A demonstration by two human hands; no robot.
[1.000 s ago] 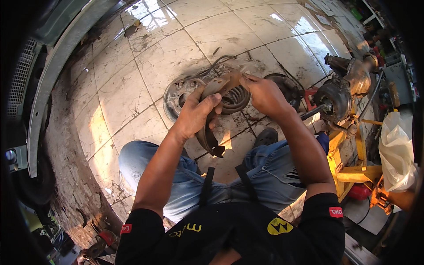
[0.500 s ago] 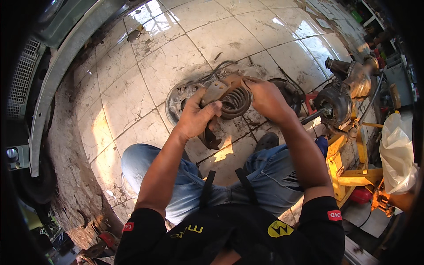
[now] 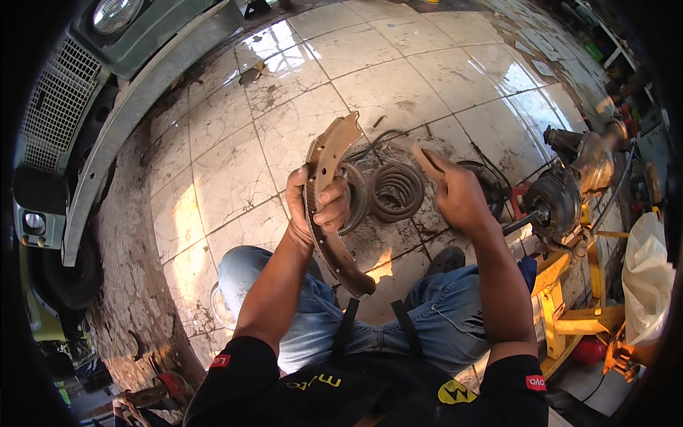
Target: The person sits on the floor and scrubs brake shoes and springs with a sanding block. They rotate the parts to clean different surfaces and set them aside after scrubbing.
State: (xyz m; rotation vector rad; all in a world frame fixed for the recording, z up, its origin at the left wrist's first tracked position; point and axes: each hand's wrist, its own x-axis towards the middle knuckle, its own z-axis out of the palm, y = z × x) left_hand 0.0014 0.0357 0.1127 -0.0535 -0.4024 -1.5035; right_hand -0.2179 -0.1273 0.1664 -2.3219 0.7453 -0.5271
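My left hand [image 3: 320, 199] is closed round the middle of a curved, rusty brake shoe [image 3: 331, 153], which stands nearly upright above the floor. My right hand [image 3: 459, 188] is apart from the shoe, pinching a thin, flat tan piece [image 3: 425, 162] that looks like folded sandpaper; its far end sticks out past the fingers. Between my hands, a rusty coil spring [image 3: 397, 192] lies on the floor. A round metal plate [image 3: 353, 196] shows partly behind my left fingers and the shoe.
A greasy axle housing [image 3: 551, 196] rests by a yellow metal stand [image 3: 569, 320] at right. A white plastic bag [image 3: 646, 277] hangs near it. At left is a vehicle's metal bumper [image 3: 121, 121]. A dark cable [image 3: 380, 142] lies beyond the spring.
The brake shoe has turned from tilted to nearly upright in my left hand. My right hand has drawn away from it to the right, still holding the tan piece. The view has shifted.
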